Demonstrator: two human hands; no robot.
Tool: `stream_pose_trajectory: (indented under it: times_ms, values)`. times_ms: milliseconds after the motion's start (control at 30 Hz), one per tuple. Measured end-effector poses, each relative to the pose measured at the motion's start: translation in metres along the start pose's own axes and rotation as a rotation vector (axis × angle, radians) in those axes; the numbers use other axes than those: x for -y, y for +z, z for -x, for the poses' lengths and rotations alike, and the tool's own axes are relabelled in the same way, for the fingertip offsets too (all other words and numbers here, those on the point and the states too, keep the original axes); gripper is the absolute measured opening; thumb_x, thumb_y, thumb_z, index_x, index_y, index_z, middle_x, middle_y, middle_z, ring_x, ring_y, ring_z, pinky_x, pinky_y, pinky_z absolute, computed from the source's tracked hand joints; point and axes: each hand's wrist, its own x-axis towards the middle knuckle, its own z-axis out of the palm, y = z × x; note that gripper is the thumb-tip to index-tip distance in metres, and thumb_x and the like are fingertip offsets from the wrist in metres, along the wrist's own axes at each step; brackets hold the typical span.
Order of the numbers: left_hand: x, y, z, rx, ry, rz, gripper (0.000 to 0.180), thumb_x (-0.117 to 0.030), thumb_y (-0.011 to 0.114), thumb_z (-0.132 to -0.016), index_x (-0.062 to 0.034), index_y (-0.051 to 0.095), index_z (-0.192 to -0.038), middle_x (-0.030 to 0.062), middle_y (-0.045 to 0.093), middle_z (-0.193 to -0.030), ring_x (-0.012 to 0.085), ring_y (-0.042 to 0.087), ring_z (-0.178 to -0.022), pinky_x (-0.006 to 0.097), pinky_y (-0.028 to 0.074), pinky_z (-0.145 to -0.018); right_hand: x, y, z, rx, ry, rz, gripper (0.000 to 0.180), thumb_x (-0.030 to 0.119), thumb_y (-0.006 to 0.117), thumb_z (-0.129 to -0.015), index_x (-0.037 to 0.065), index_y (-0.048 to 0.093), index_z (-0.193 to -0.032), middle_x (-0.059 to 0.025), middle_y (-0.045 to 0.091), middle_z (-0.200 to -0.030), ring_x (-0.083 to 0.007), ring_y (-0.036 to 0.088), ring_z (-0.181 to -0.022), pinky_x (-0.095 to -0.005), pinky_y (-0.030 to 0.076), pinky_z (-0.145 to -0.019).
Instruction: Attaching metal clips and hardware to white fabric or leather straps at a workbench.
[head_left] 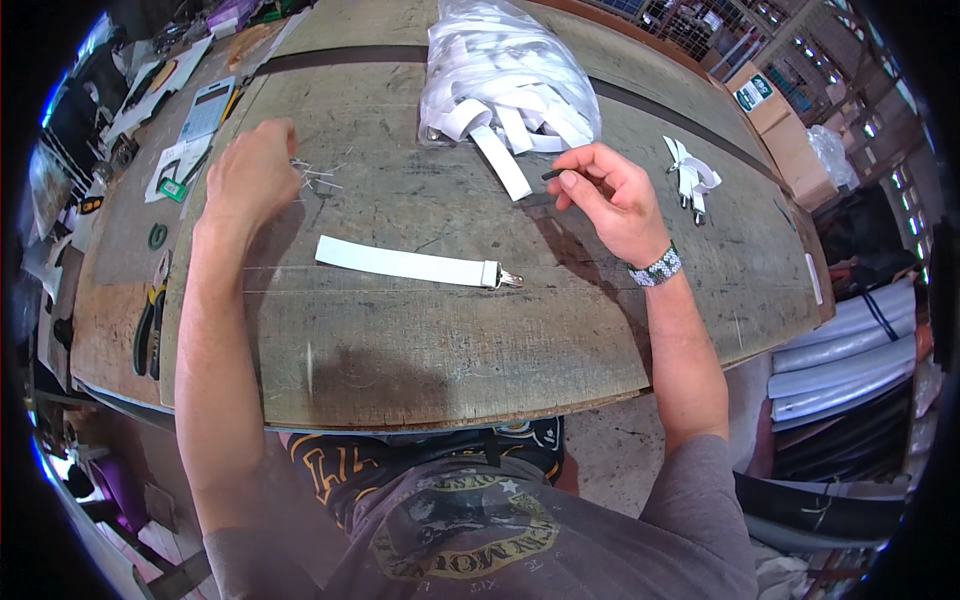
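A white strap (pixel 405 262) lies across the middle of the table, with a shiny metal clip (pixel 508 278) at its right end. To the strap's right and farther off, my right hand (pixel 615 200) pinches a small dark piece (pixel 552 174) between thumb and fingers; its kind is unclear. My left hand (pixel 250 170), slightly blurred, hovers curled at the left beside a small heap of thin white scraps (pixel 320 175). Whatever its fingers may hold is hidden. A loose strap end (pixel 505 170) hangs out of a clear bag of white straps (pixel 510 70) at the back.
More white straps with clips (pixel 690 180) lie at the right. On the left are pliers (pixel 152 320), a green ring (pixel 157 236) and a calculator (pixel 208 108). A cardboard box (pixel 785 130) stands at the right edge. Wrapped rolls (pixel 845 350) are stacked beside the table.
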Motion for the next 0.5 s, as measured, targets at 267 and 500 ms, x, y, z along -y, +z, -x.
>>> stream_pose_trajectory:
  times_ms: [267,500]
  values:
    - [-0.095,0.005,0.063,0.208,0.913,0.500,0.042,-0.031,0.083,-0.084,-0.0074,0.068,-0.116,0.0151,0.064,-0.112,0.0366,0.061,-0.110,0.043,0.050,-0.096,-0.020,-0.022,-0.005,-0.184,-0.019,0.025,0.013,0.006,0.061,-0.101,-0.002,0.066,-0.110,-0.0066,0.074,-0.094,-0.0115,0.069,-0.078,-0.0256,0.054,-0.069]
    - [-0.109,0.015,0.070,0.131,0.934,0.330,0.018,-0.020,0.065,-0.099,-0.0024,0.065,-0.101,0.0133,0.065,-0.088,0.0368,0.064,-0.086,0.045,0.051,-0.079,-0.043,-0.012,-0.011,-0.254,-0.083,0.170,0.013,0.010,0.064,-0.097,0.002,0.070,-0.106,-0.0065,0.075,-0.088,-0.0127,0.070,-0.076,-0.0294,0.056,-0.070]
